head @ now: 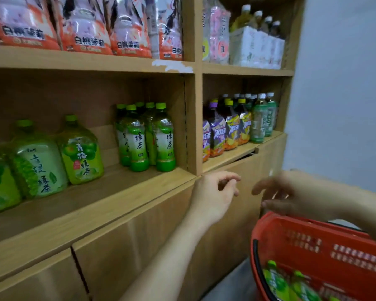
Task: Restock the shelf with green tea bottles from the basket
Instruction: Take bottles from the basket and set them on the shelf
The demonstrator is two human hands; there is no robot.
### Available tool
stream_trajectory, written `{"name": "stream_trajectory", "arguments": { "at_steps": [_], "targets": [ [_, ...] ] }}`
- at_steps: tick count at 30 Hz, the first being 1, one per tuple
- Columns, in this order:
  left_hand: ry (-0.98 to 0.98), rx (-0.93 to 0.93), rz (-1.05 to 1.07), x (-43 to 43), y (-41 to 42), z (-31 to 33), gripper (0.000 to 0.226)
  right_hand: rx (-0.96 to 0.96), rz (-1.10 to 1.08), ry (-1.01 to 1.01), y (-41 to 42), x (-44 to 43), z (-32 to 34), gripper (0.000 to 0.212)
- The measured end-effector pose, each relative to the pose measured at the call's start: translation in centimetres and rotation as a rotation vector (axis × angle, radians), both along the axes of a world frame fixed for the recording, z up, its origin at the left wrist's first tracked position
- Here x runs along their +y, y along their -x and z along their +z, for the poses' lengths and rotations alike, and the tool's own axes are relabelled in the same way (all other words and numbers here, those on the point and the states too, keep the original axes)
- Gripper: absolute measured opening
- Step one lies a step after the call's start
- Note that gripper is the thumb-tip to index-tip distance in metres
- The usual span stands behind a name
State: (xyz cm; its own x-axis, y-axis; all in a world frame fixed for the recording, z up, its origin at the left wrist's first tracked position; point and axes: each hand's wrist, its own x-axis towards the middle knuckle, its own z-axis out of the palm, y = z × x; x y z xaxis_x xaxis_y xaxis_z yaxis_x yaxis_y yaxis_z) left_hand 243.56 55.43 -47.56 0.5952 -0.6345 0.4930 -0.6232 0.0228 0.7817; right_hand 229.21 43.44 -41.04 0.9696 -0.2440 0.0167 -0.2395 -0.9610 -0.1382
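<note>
Several small green tea bottles (147, 137) with green caps stand in a cluster at the right end of the middle wooden shelf (91, 205). A red plastic basket (325, 250) hangs at the lower right with more green tea bottles (291, 285) lying in it. My left hand (215, 196) hovers in front of the shelf edge with loosely curled fingers and holds nothing. My right hand (276, 194), blurred, is just above the basket's rim with fingers spread and nothing in it.
Large green-labelled jugs (80, 151) stand left of the small bottles. Purple and yellow iced tea bottles (232, 129) fill the compartment to the right. Orange and pink packs (85, 25) line the top shelf. Closed wooden cabinet doors (139, 246) sit below. A pale wall (345, 83) is on the right.
</note>
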Motion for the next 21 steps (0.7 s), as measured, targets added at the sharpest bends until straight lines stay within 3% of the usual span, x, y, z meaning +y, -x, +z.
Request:
{"name": "stream_trajectory", "arguments": {
  "at_steps": [3,11,16,21],
  "targets": [
    [-0.034,0.023,-0.130,-3.1,3.0,-1.0,0.016,0.030,-0.087,0.013,4.0,-1.3,-0.7,0.029],
    [-0.218,-0.029,-0.279,-9.2,10.6,-5.2,0.011,-0.163,-0.371,-0.165,13.2,-5.8,-6.6,0.022],
    [-0.398,-0.090,-0.346,-13.4,14.8,-8.9,0.014,-0.333,-0.521,-0.389,18.6,-10.6,-14.3,0.015],
    [-0.504,-0.046,-0.332,-18.0,16.1,-12.7,0.014,-0.462,-0.691,-0.731,18.6,-15.1,-21.3,0.014]
  ]
}}
